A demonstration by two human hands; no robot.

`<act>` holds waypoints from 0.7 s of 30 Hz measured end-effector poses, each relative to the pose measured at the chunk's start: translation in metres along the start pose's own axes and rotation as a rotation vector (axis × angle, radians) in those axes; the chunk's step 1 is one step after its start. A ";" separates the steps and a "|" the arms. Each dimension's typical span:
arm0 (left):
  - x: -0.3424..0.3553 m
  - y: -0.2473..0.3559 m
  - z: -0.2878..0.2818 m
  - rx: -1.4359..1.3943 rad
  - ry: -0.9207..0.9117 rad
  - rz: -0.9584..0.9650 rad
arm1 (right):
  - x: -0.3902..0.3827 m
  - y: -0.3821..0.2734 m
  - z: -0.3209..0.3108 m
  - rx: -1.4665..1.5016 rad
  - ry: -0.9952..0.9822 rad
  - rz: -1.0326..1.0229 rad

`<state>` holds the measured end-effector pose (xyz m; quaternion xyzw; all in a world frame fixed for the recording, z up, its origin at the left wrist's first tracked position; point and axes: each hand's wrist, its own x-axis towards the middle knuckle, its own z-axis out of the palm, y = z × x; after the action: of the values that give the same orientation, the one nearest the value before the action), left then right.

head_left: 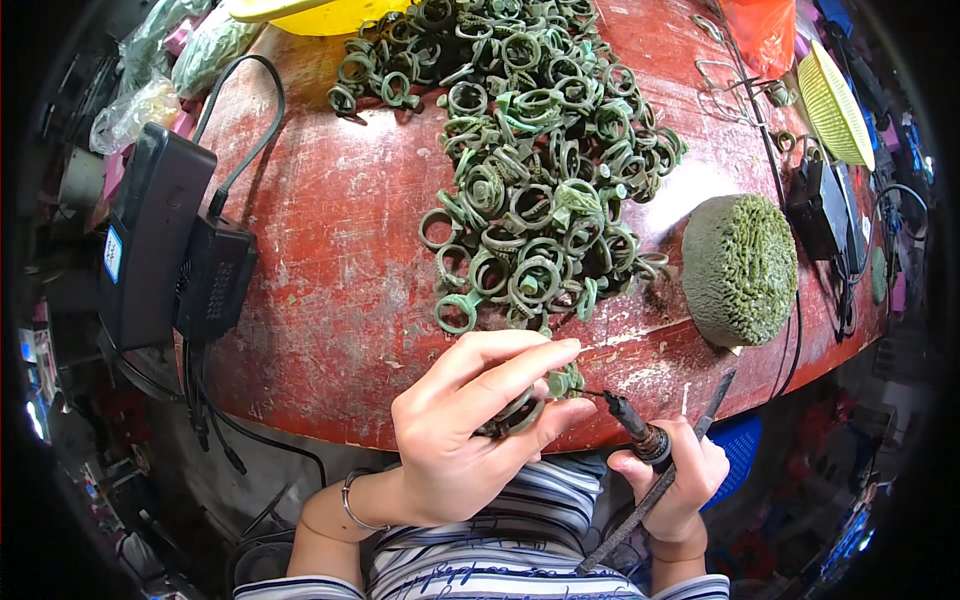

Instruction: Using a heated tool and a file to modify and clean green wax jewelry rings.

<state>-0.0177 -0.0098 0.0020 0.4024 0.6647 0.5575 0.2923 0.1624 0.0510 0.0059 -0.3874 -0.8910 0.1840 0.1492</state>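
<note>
In front of my body, my left hand is closed around a few green rings, pinching one at its fingertips. My right hand grips a dark pen-like tool with a thin wire tip, similar to a soldering iron. That tip reaches to the pinched ring, touching it or very close. A long dark grey rod also passes through my right hand, slanting from lower left to upper right; its kind is unclear. Just beyond my hands lies a large pile of similar green rings.
The red, worn tabletop curves toward me. A round green block with a ridged face stands at right. Black power boxes with cables sit at left, another adapter at right. A yellow basin and yellow-green basket are farther back.
</note>
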 end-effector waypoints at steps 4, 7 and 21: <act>0.000 -0.001 -0.003 -0.008 -0.061 0.024 | 0.000 -0.001 0.000 0.003 -0.001 0.008; 0.001 -0.001 -0.003 0.002 -0.061 0.028 | 0.001 -0.001 -0.001 -0.007 -0.012 0.007; 0.000 -0.001 -0.003 -0.015 -0.060 0.040 | 0.002 0.000 0.000 0.052 0.002 0.013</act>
<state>-0.0207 -0.0113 0.0017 0.4302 0.6432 0.5558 0.3038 0.1608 0.0522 0.0061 -0.3893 -0.8832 0.2079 0.1589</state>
